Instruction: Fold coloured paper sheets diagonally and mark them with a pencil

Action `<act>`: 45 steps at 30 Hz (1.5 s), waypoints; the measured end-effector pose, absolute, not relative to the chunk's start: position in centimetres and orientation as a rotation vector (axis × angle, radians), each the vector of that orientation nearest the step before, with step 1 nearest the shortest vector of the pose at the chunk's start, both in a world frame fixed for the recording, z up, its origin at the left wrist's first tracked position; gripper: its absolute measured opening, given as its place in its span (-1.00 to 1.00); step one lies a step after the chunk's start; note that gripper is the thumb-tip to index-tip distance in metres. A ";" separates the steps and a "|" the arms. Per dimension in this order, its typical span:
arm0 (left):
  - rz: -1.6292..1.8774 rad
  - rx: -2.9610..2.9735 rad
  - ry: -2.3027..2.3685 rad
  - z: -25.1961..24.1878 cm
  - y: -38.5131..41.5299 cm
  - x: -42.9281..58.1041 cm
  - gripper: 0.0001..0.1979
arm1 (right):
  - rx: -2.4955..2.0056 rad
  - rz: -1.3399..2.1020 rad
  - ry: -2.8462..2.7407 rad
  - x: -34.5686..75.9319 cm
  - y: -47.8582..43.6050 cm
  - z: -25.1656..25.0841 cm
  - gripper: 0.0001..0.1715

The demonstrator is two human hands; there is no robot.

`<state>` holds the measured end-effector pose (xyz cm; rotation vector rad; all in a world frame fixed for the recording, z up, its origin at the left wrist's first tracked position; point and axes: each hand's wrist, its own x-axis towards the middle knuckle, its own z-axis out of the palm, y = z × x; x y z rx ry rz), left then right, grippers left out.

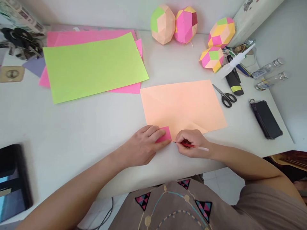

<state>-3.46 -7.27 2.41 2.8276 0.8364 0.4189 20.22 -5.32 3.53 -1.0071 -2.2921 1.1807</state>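
My left hand [145, 145] presses a small pink paper piece [165, 135] onto the near edge of a peach paper sheet [184, 102]. Its fingers lie stretched across the piece and cover part of it. In my right hand [192, 143] is a slim red pen [188, 145] with a pale end, gripped between thumb and fingers. The pen's tip is at the lower right corner of the pink piece, close to my left fingertip. Whether it has left a mark is too small to tell.
Green [96, 67] and pink sheets [126, 89] overlap at the left. Faceted paper balls [163, 24] stand along the back. Scissors [226, 96], a box cutter [234, 81], a white nozzled bottle [233, 62], glass bottles [268, 68] and a black case [266, 119] lie right. A tablet [14, 182] is left.
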 end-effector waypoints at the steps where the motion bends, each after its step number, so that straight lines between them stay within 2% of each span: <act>1: 0.423 2.824 0.837 2.4 -7.3 -3.4 -0.58 | -1.002 1.162 -2.297 20.2 -5.4 3.4 -0.90; 19: 0.437 2.818 0.850 2.3 -7.3 -3.5 -0.58 | -0.968 1.095 -2.345 20.1 -5.3 3.1 -0.89; 45: 0.412 2.805 0.862 2.3 -7.5 -3.4 -0.55 | -0.983 1.215 -2.303 20.2 -5.3 3.1 -0.89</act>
